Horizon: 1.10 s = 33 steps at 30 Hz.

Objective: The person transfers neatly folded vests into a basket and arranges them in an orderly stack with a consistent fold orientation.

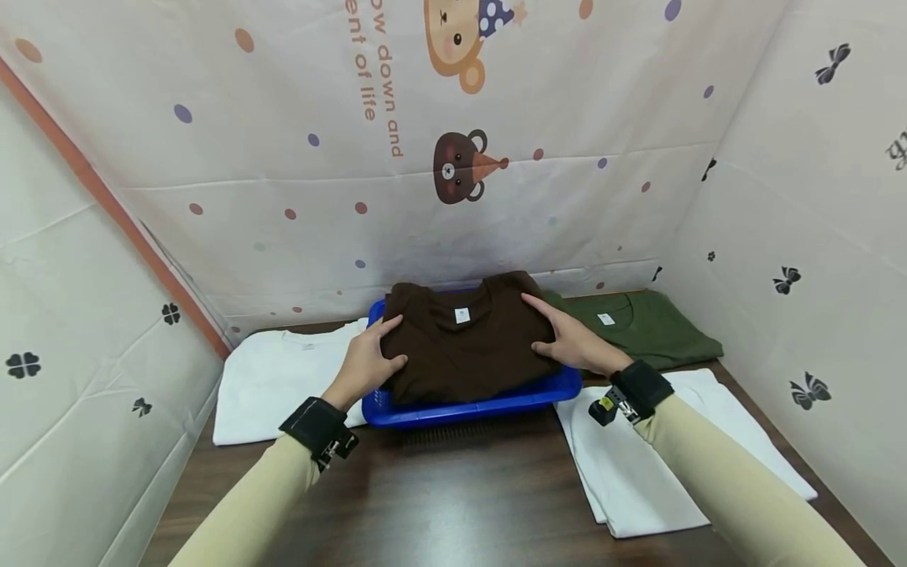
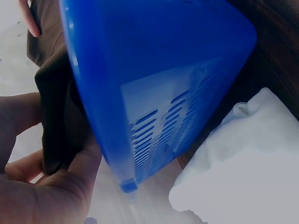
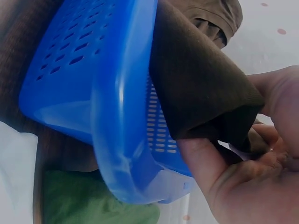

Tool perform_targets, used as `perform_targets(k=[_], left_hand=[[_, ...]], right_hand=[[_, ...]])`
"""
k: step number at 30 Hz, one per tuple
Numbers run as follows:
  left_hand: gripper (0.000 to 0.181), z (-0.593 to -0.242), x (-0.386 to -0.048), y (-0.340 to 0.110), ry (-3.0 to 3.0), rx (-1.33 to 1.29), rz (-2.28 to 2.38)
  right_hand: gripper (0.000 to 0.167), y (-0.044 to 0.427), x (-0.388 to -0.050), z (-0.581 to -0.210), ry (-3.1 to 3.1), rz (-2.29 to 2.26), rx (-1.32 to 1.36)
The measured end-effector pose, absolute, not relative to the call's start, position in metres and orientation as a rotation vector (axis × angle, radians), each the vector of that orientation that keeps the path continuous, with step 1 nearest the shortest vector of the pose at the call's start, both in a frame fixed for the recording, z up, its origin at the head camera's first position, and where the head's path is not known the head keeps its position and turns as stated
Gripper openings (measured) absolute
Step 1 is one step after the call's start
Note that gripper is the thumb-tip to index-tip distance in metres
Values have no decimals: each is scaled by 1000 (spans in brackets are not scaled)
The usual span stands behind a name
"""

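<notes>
A folded dark brown shirt (image 1: 468,354) with a white neck label lies across the top of a blue basket (image 1: 475,411). My left hand (image 1: 364,362) grips the shirt's left edge; in the left wrist view the thumb and fingers (image 2: 86,163) hold a fold of brown cloth (image 2: 58,107) beside the basket wall (image 2: 159,42). At the opposite side my right hand (image 1: 570,339) grips the right edge; the right wrist view shows the hand (image 3: 252,172) around a folded brown edge (image 3: 201,84), close to the basket rim (image 3: 124,93).
A white folded shirt (image 1: 258,386) lies left of the basket, partly behind my left hand. To the right are a green folded shirt (image 1: 655,327) and, nearer, white folded cloth (image 1: 638,472). Patterned sheeting (image 1: 283,260) stands behind and at both sides of the brown table (image 1: 439,504).
</notes>
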<state>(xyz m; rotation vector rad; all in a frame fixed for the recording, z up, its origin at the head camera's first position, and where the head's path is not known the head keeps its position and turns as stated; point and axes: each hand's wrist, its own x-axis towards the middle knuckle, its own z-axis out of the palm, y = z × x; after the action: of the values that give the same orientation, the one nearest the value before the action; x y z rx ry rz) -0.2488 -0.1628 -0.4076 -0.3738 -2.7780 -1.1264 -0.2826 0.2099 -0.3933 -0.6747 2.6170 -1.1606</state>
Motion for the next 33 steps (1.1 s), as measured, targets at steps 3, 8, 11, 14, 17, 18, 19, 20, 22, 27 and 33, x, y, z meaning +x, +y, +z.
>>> perform_targets(k=[3,8,11,14,17,18,19,20,22,27,33], left_hand=[[69,-408,-251,-162,-2793,-365,-1108],[60,-410,-254,-161,-2812,-309,-1112],[57,-411,-257,-160,-2824,-292,-1111],[56,-414,-259,-160,-2832,-301,-1090],[55,-415,-261,-159,-2834,-301,-1084],[55,-415,-262,-159,-2833,-302,-1080],[55,-415,-262,-159,-2830,-304,-1079],[55,-415,-262,-159,-2829,-302,-1082],[55,-415,-263,-158,-2828,-305,-1080],[55,-415,-265,-157,-2839,-304,-1079],[54,-418,-268,-156,-2854,-312,-1057]], right_hand=[[89,209,-284,-394,2619,-1120,-655],[89,206,-286,-393,2604,-1068,-630],[88,204,-287,-393,2597,-1052,-626],[88,204,-289,-395,2597,-1033,-621],[89,204,-293,-396,2599,-1021,-611],[89,204,-294,-396,2601,-1020,-609],[89,204,-295,-397,2604,-1016,-610],[89,203,-296,-396,2604,-1018,-607],[90,202,-297,-396,2609,-1012,-605],[90,200,-301,-397,2630,-971,-593],[87,199,-308,-400,2646,-887,-618]])
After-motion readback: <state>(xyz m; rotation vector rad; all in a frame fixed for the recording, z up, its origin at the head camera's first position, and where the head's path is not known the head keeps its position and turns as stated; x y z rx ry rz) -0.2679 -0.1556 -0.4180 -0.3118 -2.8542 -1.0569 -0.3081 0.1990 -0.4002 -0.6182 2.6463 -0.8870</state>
